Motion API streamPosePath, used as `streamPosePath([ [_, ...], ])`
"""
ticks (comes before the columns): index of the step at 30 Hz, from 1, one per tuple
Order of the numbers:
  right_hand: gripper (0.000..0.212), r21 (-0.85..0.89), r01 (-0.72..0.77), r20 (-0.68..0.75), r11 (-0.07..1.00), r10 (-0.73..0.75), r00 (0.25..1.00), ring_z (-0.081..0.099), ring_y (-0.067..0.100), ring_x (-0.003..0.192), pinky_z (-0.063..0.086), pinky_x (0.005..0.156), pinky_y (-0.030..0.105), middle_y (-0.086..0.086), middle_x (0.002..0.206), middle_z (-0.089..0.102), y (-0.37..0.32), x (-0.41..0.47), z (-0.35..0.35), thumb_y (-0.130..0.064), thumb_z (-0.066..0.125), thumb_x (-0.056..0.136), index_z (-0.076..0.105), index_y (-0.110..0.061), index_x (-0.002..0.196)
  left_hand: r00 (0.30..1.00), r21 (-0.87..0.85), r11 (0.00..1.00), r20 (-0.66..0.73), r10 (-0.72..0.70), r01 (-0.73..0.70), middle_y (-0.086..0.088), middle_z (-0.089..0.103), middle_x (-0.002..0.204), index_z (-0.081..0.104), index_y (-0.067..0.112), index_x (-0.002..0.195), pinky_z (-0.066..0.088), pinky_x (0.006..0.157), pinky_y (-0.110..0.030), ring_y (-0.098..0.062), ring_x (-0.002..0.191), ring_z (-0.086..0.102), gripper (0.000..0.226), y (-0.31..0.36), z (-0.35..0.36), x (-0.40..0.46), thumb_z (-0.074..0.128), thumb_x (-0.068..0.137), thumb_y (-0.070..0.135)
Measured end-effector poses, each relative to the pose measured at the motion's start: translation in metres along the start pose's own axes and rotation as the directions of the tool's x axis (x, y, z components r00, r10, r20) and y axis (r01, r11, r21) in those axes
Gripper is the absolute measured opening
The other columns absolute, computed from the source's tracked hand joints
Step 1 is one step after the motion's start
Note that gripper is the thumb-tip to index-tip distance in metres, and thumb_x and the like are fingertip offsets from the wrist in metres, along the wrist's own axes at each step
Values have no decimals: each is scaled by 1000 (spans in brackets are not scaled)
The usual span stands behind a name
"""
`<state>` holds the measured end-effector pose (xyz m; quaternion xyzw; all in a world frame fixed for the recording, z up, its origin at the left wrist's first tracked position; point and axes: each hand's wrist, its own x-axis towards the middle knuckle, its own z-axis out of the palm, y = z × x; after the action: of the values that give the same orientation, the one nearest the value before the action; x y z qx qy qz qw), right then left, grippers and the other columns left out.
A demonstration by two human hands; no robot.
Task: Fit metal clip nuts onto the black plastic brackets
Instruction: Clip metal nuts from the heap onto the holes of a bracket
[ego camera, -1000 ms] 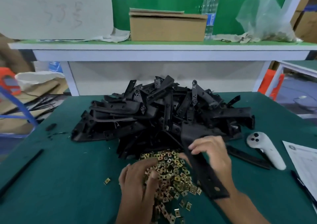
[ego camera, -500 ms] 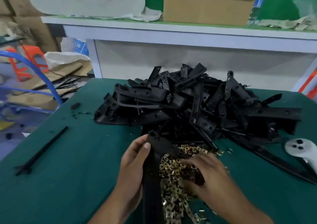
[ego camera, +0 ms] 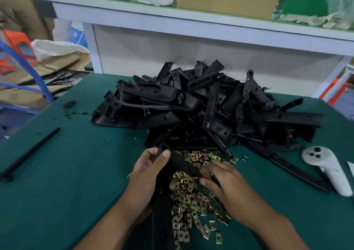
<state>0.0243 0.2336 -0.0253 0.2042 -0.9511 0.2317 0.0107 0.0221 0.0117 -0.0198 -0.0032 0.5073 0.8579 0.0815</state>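
Head view: two hands work a black bracket [ego camera: 178, 163] over the clip nuts [ego camera: 193, 198].
Left hand [ego camera: 148, 175] grips the bracket near its top end; right hand [ego camera: 222, 180] has fingers curled at the bracket's side arm, but whether it pinches anything I cannot tell. Nuts lie near the green table's [ego camera: 67, 182] front edge, the bracket pile [ego camera: 201, 106] behind them toward the far edge.
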Motion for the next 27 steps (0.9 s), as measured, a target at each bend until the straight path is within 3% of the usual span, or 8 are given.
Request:
streamPosePath([
  [3, 37, -74, 46, 35, 996, -44, 998, 38, -5, 114, 38, 95, 21, -32, 113, 40, -2, 1, 4, -57, 49, 97, 54, -36, 126, 1000, 13, 1000, 6, 12, -12, -19, 66, 83, 51, 6, 106, 52, 48, -29, -23, 47, 55, 40, 0, 1, 0, 68, 83, 33],
  [9, 13, -83, 57, 44, 995, -53, 998, 50, 3, 102, 47, 86, 26, -15, 106, 52, -4, 15, -6, -27, 55, 103, 62, -28, 113, 998, 26, 999, 45, 45, -46, -20, 69, 92, 54, -7, 111, 60, 54, -30, -23, 65, 69, 37, 0, 3, 1, 63, 88, 21],
  [11, 12, -11, 12, 56, 1000, -11, 998, 55, -1, 96, 46, 81, 18, -17, 102, 58, -7, 29, -21, -25, 61, 99, 66, -31, 109, 998, -8, 999, 57, 34, -34, -20, 68, 89, 58, -2, 106, 60, 53, -29, -23, 64, 70, 33, -2, 4, 2, 66, 84, 21],
  [14, 13, 233, -45, 18, 971, 42, 999, 65, 0, 83, 53, 74, 21, -13, 91, 70, -20, 51, -52, -28, 76, 88, 69, -38, 93, 998, -68, 998, 66, 22, -18, -19, 69, 90, 67, 5, 99, 61, 56, -33, -25, 71, 72, 28, -5, 3, 3, 74, 79, 23],
  [18, 17, 611, 28, -30, 791, -12, 999, 71, 9, 88, 55, 67, 21, -8, 98, 75, -41, 63, -73, -27, 76, 87, 71, -39, 98, 995, -78, 997, 94, 23, -16, -19, 67, 92, 72, 11, 100, 61, 61, -37, -25, 74, 71, 27, -5, 1, 3, 82, 80, 28],
  [21, 15, 648, -31, 93, 761, -38, 995, 72, 13, 88, 55, 67, 23, -3, 98, 76, -49, 62, -67, -25, 71, 93, 66, -34, 104, 988, -88, 996, 155, 22, -8, -18, 69, 97, 70, 9, 111, 61, 65, -35, -25, 81, 72, 40, -4, 1, 2, 81, 82, 35],
  [23, 14, 632, -80, 155, 771, -24, 988, 72, 17, 86, 54, 67, 26, -2, 91, 76, -48, 60, -65, -30, 68, 95, 62, -27, 107, 983, -79, 997, 180, 21, -7, -18, 71, 100, 69, 9, 114, 61, 66, -35, -26, 83, 72, 35, -5, 1, 2, 74, 86, 30],
  [27, 6, 641, -101, 168, 761, -11, 986, 68, 9, 79, 51, 64, 21, -6, 83, 73, -45, 59, -68, -29, 63, 98, 67, -25, 100, 985, -70, 998, 169, 16, -5, -19, 71, 100, 70, 11, 113, 61, 65, -36, -26, 83, 72, 37, -5, 0, 2, 76, 83, 32],
])
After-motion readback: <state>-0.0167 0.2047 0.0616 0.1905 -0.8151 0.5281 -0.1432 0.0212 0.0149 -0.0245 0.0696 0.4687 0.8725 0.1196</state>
